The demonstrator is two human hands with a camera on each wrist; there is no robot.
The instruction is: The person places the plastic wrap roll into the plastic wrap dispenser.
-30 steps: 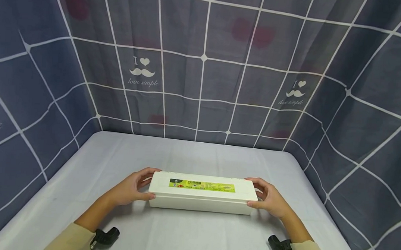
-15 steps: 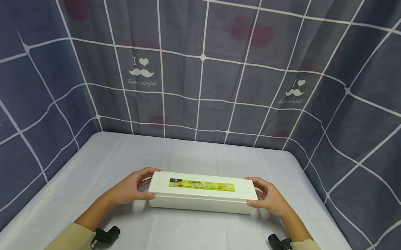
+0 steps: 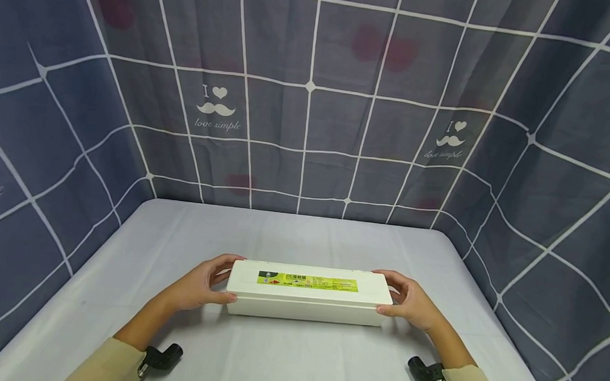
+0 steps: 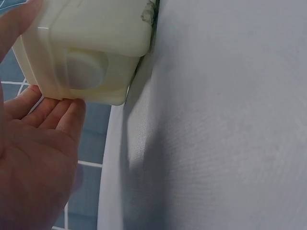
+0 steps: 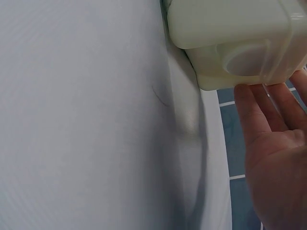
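Note:
A long white plastic cling film box (image 3: 307, 311) lies crosswise at the middle of the table, its lid down and a yellow-green label (image 3: 307, 282) on top. My left hand (image 3: 206, 283) holds its left end, thumb at the front and fingers behind. At the right end my right hand (image 3: 407, 300) grips it in the same way. Both wrist views show fingertips touching the back wall of the box, beside a round shape in each end face. What the box contains is hidden.
A white cloth (image 3: 282, 235) covers the table. Dark blue checked curtains (image 3: 333, 123) enclose its back and both sides. Black wrist-camera mounts sit at both sleeves (image 3: 108, 364).

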